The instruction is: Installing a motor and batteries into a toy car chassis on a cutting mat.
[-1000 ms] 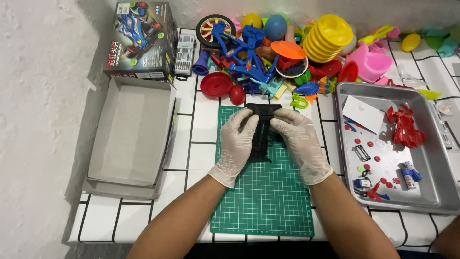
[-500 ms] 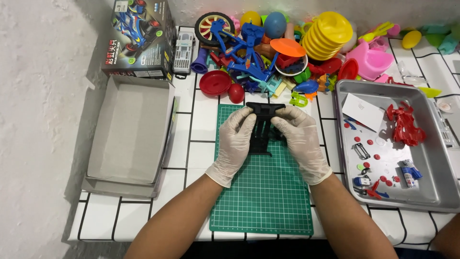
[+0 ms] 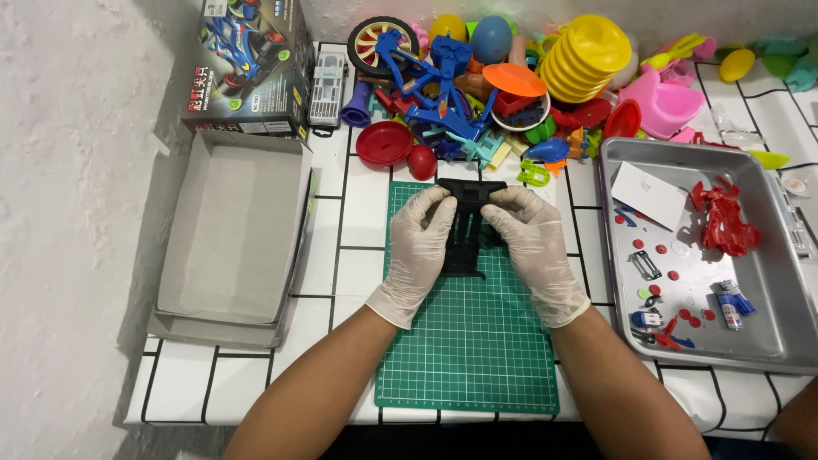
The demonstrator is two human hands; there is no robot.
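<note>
White tiled tabletop with black grout lines, seen from 1 head camera looking down. On a green cutting mat [image 3: 467, 341] both gloved hands hold a black plastic toy-car chassis [image 3: 467, 223] just above the mat's upper half. The left hand [image 3: 419, 247] curls its fingers closed around the chassis's left edge; the right hand [image 3: 532, 243] grips the right edge. Compared with 1 second ago, the hands have drawn slightly closer together on the part, suggesting it is being pressed or flexed. An empty cardboard box tray [image 3: 232, 230] sits left; a metal tray [image 3: 767, 341] of small red parts sits right; colourful toys [image 3: 511, 85] crowd behind
</note>
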